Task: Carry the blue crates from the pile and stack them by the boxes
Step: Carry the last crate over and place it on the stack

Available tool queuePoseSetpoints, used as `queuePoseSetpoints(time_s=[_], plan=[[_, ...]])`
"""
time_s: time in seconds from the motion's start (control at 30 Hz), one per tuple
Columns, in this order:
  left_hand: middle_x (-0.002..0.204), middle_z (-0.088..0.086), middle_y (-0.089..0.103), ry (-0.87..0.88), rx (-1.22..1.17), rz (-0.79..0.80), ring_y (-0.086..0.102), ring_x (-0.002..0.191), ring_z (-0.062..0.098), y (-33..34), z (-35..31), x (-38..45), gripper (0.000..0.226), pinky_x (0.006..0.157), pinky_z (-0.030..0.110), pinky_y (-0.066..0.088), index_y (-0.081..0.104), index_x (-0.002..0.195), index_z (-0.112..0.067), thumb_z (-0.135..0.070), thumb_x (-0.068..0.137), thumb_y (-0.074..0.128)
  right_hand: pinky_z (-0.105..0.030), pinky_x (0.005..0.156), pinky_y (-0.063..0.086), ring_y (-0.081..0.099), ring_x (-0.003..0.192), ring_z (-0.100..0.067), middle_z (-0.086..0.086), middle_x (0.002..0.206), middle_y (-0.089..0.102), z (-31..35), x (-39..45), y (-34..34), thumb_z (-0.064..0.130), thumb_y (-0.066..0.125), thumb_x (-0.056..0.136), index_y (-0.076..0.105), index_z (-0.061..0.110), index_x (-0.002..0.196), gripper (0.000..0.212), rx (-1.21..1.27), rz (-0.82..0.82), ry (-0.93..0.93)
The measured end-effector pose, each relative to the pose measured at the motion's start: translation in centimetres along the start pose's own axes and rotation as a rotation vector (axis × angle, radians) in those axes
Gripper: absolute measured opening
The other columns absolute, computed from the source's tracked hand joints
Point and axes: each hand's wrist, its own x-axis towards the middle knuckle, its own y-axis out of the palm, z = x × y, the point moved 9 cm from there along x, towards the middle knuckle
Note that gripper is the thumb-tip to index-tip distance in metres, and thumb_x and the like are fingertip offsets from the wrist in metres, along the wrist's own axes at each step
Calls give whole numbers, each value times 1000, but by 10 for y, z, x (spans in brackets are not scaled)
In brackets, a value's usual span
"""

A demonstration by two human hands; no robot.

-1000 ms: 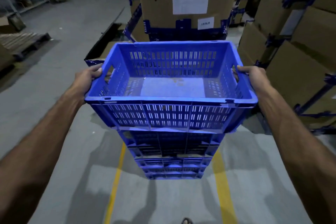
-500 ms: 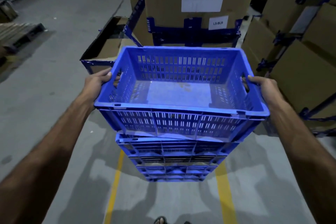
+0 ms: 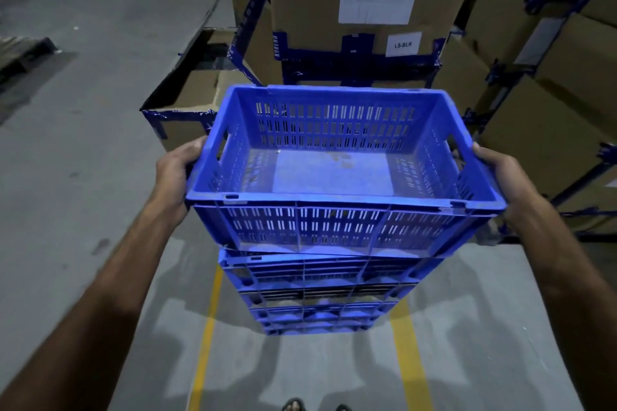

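Head view, looking down. An empty blue crate fills the centre of the frame. The left hand, at 9 o'clock of the crate, grasps its left end wall, thumb over the rim beside the handle slot. The right hand, at 3 o'clock, grasps the opposite end wall in the same way. Both hands are clenched on the crate.

Directly beneath, toward 6 o'clock, stands the stack of blue crates on the grey floor, between two yellow lines. At 12 o'clock rise the cardboard boxes, with more boxes at 2 o'clock and an opened box at 10 o'clock.

Change over the last second: the crate has come down, and the gap between its base and the top of the stack has narrowed. Its left near corner now sits slightly skewed against the top rim of the stack; whether the base is fully seated cannot be told.

Reading for the task: this crate is at its destination by the boxes, in the final lowering. The likely remaining step is to square it up and let go, then return to the pile.
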Motion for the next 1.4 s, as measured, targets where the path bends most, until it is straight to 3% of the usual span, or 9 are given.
queuePoseSetpoints(time_s=[0.13,0.23,0.37,0.47,0.53,0.73,0.87,1.23,1.4], plan=[[95,-6,77,47,-63,-225,70,83,9,-26,29,-47,37,74,25,53,79,98,-24,-38,106,45,-44,94,53,68,102,-28,-7,118,72,-37,-14,-40,52,67,83,71,17,117,49,26,-149,-101],[81,-13,72,96,12,-312,64,75,6,-40,64,-78,37,68,28,49,76,80,-26,-27,102,46,-46,88,55,64,101,-27,-8,121,67,-75,-36,-62,26,55,84,69,13,123,44,-40,-293,-215],[88,-13,76,98,80,-297,69,82,5,-44,100,-98,26,80,26,58,71,105,-11,-1,103,47,-41,93,51,64,89,-4,7,109,70,-117,-64,-68,10,47,104,69,13,113,24,-169,-370,-318],[81,-15,75,94,182,-270,65,76,1,-36,112,-106,22,76,21,54,69,102,-5,8,99,52,-25,87,48,59,86,6,20,93,70,-124,-76,-51,4,44,107,65,9,112,22,-287,-354,-394],[81,-16,76,111,240,-283,67,75,-2,-35,114,-107,18,74,18,53,70,104,-3,8,96,58,-14,81,50,61,84,8,13,96,71,-124,-79,-46,-2,46,105,62,-3,117,20,-341,-345,-462],[76,-9,76,169,321,-427,67,66,-7,-45,118,-111,13,68,9,53,68,103,0,4,91,71,-18,81,53,66,85,-1,-17,106,72,-134,-69,-65,10,63,99,65,-8,116,25,-325,-400,-499],[96,24,71,231,398,-492,67,65,-7,-48,118,-112,13,69,12,55,70,103,8,0,92,71,-16,75,54,69,76,7,-1,91,72,-127,-71,-75,0,69,93,69,0,104,11,-283,-478,-513],[95,15,68,221,469,-591,61,60,-15,-38,108,-126,13,66,4,48,69,100,14,5,91,69,-19,74,55,70,76,-6,10,80,75,-134,-58,-86,16,76,91,73,14,92,4,-329,-430,-489],[92,17,70,198,502,-605,63,60,-12,-42,106,-126,12,65,6,49,70,99,14,4,90,70,-18,73,54,68,74,2,11,84,73,-134,-56,-83,19,75,92,73,10,94,9,-333,-415,-498]])
